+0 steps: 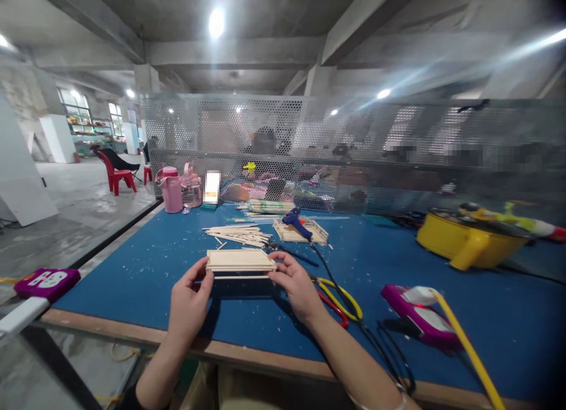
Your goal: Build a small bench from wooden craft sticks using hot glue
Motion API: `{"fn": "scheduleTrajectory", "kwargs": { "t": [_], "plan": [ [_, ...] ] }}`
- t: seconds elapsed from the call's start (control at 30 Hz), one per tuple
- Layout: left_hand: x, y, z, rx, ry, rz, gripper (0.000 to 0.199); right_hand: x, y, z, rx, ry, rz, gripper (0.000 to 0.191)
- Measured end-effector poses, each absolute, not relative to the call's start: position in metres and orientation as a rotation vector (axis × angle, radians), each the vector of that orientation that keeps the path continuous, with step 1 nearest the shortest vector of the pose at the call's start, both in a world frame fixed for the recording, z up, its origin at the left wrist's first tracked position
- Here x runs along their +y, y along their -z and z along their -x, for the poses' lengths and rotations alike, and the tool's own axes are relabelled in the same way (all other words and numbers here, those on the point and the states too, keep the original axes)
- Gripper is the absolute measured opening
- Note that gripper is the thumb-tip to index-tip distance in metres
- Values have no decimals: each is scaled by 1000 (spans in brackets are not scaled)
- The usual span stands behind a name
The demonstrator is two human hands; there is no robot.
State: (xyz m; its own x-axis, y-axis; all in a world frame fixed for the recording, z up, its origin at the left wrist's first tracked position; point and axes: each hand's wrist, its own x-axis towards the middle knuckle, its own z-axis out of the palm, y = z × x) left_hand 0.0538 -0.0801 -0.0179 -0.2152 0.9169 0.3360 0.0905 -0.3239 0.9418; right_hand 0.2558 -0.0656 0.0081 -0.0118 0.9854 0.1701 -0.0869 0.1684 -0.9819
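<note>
A small pale wooden stick structure (241, 259), with a flat slatted top and a thin rail below it, is held up over the blue table. My left hand (191, 295) pinches its left end between thumb and fingers. At its right end my right hand (295, 285) grips it the same way. Behind it lies a loose pile of wooden sticks (239, 234). A blue glue gun (297, 224) rests on another stick frame (318, 231). Dark-jawed pliers with blue handles (294, 254) lie just behind my right hand.
Yellow-handled (349, 304) and red-handled (333, 308) tools and black cables lie right of my right hand. A purple device (422, 318) with a yellow cable and a yellow pot (469, 239) stand right. Pink bottles (171, 191), a lit phone (212, 187) and a perforated metal screen (221, 127) are behind.
</note>
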Motion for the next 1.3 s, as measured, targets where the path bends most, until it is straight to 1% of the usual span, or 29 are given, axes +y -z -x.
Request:
{"fn": "scheduleTrajectory", "kwargs": {
  "t": [0.4,0.77,0.9,1.0,1.1,1.2,1.3],
  "plan": [
    [-80,19,-53,1200,-1598,-1355,44,-67,-10,-255,-1216,-1126,1031,31],
    [-82,17,-54,1266,-1587,-1378,43,-66,-9,-255,-1203,-1139,1007,32],
    [-81,17,-52,1315,-1550,-1416,43,-68,-8,-254,-1226,-1095,1007,32],
    [-80,20,-48,1367,-1533,-1488,41,-69,-6,-255,-1332,-983,1055,28],
    [-78,25,-43,1452,-1412,-1659,35,-70,-6,-260,-1500,-681,1218,23],
    [-77,29,-38,1527,-1353,-1876,30,-67,-6,-268,-1419,-411,1349,24],
    [-76,32,-36,1575,-1451,-1870,40,-62,-5,-275,-1237,-367,1361,23]
  ]
}}
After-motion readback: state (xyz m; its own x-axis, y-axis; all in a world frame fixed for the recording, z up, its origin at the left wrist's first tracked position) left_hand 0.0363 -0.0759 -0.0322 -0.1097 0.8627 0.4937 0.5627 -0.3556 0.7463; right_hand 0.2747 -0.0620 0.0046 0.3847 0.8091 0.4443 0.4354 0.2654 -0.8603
